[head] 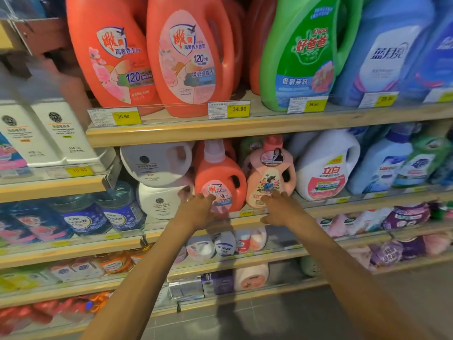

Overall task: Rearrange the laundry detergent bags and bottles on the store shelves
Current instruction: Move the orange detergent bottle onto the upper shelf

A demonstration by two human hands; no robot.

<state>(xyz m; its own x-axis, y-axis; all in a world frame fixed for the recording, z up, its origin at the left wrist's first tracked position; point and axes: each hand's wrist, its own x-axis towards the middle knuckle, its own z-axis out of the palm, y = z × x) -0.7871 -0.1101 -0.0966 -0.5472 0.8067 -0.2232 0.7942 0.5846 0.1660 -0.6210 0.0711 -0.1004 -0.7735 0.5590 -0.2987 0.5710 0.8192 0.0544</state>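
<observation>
The small orange bottle (220, 177) stands at the front of its shelf (331, 209). The left hand (199, 212) lays spread, fairly straight fingers on its lower label. The right hand (279, 209), likewise uncurled, touches the pink bottle (269, 177) just right of the orange bottle, probably to square both fronts.

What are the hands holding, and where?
Nothing for sure. The left hand touches the orange bottle low on its front, the right hand the pink bottle near its base; a grip cannot be told.
</observation>
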